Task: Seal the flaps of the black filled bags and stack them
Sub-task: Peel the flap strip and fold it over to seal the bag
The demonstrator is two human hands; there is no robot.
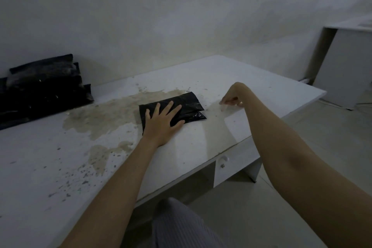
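Left hand (164, 122) flat on the bag (177, 109), fingers (171, 106) straight and spread, pressing down, gripping nothing. Right hand (231, 98) just beside the bag's right end, near the desk (251, 78) top, fingers loosely curled; possibly pinching something small, but too dim to tell, and apparently apart from the bag.

Bag near the middle of the desk, on the edge of a brownish stain (104, 117), a little back from the front edge. Stack (44, 84) of like black bags well apart at the far left, against the wall.

Long axis roughly left to right across the desk, right end swung slightly toward the near side. Folded layers visible at the right end, so probably the flap end pointing right, toward the right hand; left end partly hidden under the palm.

Risks, as judgement only:
- Flap springing back open once pressure lifts, if glossy film fails to bond or the fold sits crooked.
- Bag sliding on the smooth desk under a one-sided push, skewing the fold.
- Wrinkles or trapped air at the right end, leaving a gap in the seal.
- Grit or damp from the stain caught in the seal line, if the stain is wet; impossible to say from here.
- Long carry to the stack: loose grasp and the flap peeling on the way, or an uneven pile tipping under one more bag.
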